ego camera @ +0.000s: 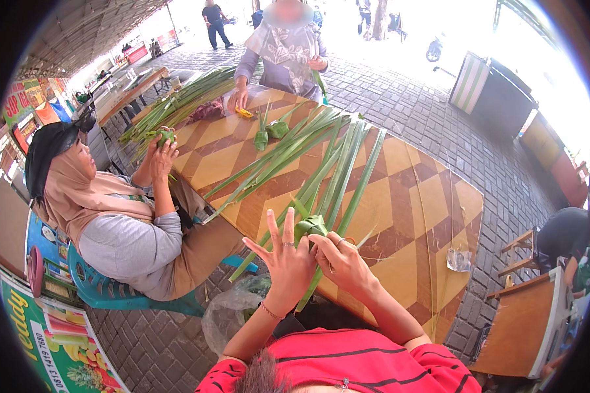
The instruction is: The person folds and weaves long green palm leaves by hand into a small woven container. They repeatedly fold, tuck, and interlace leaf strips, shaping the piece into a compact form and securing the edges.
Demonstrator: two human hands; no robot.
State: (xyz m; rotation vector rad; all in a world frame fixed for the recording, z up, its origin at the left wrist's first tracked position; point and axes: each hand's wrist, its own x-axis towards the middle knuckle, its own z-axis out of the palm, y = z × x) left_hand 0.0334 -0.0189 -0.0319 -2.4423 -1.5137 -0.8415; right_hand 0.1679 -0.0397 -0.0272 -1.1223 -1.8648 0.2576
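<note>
A small woven pouch of green palm leaf [311, 225] is held between my two hands above the table's near edge. My left hand [287, 255] pinches its lower part with thumb and forefinger while the other fingers spread upward. The fingertips of my right hand [341, 258] close on the pouch's right underside. Loose leaf ends stick out at its upper left. Beyond it, long green palm leaf strips [324, 157] lie across the patterned table [388, 206]. Two finished-looking woven pouches [278, 128] rest near the far side.
At the left a seated person [123, 221] holds another woven piece. Across the table a standing person [287, 59] has a hand by a yellow tool [244, 113]. A clear plastic bag [231, 309] hangs low at my left; a plastic cup [458, 259] lies at the right.
</note>
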